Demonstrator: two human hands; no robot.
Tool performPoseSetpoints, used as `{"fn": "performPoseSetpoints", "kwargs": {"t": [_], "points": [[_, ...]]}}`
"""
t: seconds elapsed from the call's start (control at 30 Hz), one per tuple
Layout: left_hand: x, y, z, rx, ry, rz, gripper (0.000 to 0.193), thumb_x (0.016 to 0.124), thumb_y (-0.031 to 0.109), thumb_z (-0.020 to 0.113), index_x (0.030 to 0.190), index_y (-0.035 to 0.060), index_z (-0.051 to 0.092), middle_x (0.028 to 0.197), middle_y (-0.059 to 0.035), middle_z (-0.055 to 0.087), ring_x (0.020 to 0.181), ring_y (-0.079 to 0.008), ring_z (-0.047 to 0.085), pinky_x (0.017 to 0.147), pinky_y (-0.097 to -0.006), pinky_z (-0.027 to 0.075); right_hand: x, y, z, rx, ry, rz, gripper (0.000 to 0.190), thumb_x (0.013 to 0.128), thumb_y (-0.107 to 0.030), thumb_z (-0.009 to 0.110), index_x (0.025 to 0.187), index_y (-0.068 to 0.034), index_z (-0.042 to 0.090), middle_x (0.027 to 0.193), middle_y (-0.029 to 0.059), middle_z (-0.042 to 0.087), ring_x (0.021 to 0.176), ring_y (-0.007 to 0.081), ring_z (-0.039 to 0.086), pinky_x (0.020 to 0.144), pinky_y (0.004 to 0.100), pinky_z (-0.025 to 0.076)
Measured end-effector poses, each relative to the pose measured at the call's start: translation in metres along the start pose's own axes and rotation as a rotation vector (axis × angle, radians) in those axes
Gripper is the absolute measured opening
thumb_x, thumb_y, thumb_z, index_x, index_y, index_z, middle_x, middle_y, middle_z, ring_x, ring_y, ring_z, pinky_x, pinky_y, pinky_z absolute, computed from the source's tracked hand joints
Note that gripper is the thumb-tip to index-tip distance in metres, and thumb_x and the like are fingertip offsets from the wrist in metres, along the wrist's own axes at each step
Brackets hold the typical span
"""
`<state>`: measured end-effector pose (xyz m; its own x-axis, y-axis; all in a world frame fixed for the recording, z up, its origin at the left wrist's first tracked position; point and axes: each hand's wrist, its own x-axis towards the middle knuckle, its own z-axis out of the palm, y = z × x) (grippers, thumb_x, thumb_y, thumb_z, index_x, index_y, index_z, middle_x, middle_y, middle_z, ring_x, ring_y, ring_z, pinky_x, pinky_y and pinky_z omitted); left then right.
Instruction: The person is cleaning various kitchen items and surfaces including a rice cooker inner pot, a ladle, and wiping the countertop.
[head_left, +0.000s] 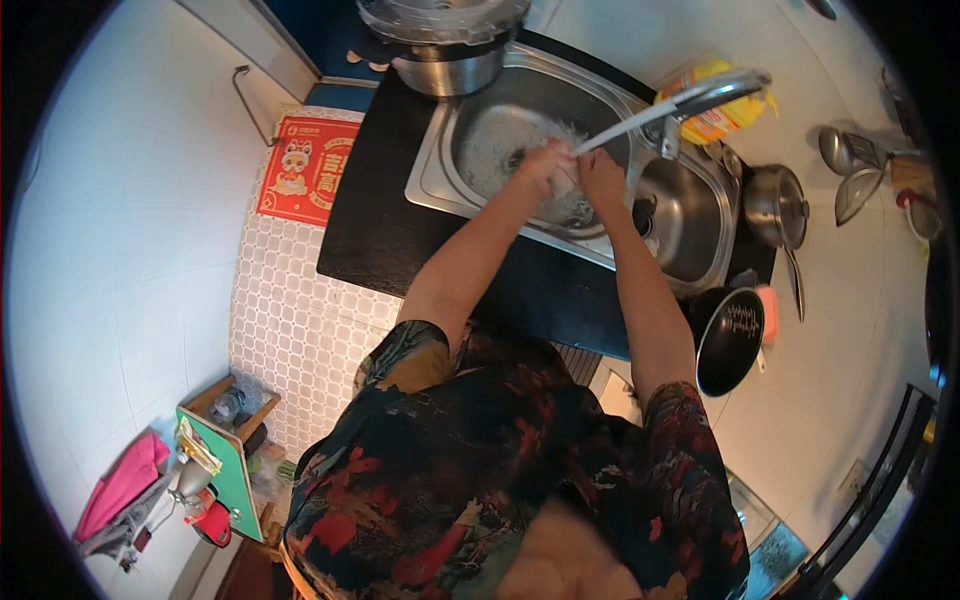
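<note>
Water runs from the faucet (720, 88) in a slanting stream (630, 127) onto both my hands over the larger basin (487, 135) of a steel double sink. My left hand (544, 166) is at the left of the stream, against a pale, wet item that is too blurred to name. Just to its right, my right hand (601, 178) is bent beside the same stream, its fingers partly hidden. Splashing water spreads below them. From this view I cannot tell which hand grips the pale item.
A steel pot (450, 71) with a clear lid stands behind the basin's left. To the right are the smaller basin (679, 214), a lidded saucepan (772, 202) and a black inner pot (731, 341). A yellow bottle (716, 124) stands behind the faucet; utensils (855, 157) hang on the wall.
</note>
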<state>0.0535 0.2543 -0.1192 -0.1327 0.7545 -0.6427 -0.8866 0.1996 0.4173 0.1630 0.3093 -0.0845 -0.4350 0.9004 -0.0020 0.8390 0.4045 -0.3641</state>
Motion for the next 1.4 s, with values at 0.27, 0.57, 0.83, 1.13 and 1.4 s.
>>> {"fn": "performPoseSetpoints", "kwargs": {"t": [0.27,0.57,0.83,1.13,1.4], "points": [[0.043,0.002,-0.079,0.881,0.137,0.333,0.029,0.087,0.033,0.051,0.092,0.0055,0.060,0.086,-0.0096,0.062,0.081,-0.0232,0.062,0.067,-0.0391,0.049,-0.004,-0.039,-0.043,0.433,-0.209,-0.159,0.026,0.082,-0.026,0.055,0.096,-0.007,0.065,0.080,0.0153,0.064,0.072,0.0291,0.063,0.067,0.0364,0.048],[-0.023,0.017,-0.019,0.278,-0.021,0.072,0.022,0.083,0.029,0.055,0.086,0.0071,0.059,0.074,-0.0067,0.057,0.070,-0.0198,0.057,0.059,-0.0385,0.047,-0.014,-0.045,-0.057,0.560,-0.767,-0.195,0.020,0.080,-0.019,0.059,0.093,-0.008,0.068,0.076,0.0059,0.067,0.067,0.0126,0.062,0.061,0.0248,0.049],[-0.048,0.036,0.005,0.740,-0.090,0.259,0.027,0.080,0.022,0.060,0.100,0.0040,0.060,0.079,-0.0054,0.059,0.063,-0.0149,0.057,0.047,-0.0294,0.049,0.003,-0.002,-0.037,0.357,-0.190,-0.248,0.037,0.078,-0.016,0.061,0.114,-0.008,0.058,0.098,0.0116,0.064,0.084,0.0184,0.062,0.070,0.0282,0.050],[-0.027,0.070,-0.018,1.243,-0.169,0.579,0.037,0.073,0.030,0.066,0.098,0.0031,0.066,0.083,-0.0116,0.067,0.074,-0.0196,0.063,0.073,-0.0303,0.051,0.005,0.002,-0.039,0.941,-0.624,0.237,0.026,0.083,-0.017,0.063,0.103,-0.005,0.052,0.099,0.0072,0.058,0.091,0.0171,0.058,0.077,0.0378,0.052],[0.015,0.001,-0.037,0.351,0.082,-0.176,0.033,0.087,0.034,0.053,0.102,0.0052,0.060,0.076,-0.0066,0.060,0.064,-0.0139,0.058,0.056,-0.0269,0.049,-0.003,-0.016,-0.033,1.451,-0.526,0.311,0.027,0.085,-0.017,0.060,0.101,0.001,0.048,0.099,0.0120,0.057,0.090,0.0225,0.061,0.068,0.0386,0.056]]}}
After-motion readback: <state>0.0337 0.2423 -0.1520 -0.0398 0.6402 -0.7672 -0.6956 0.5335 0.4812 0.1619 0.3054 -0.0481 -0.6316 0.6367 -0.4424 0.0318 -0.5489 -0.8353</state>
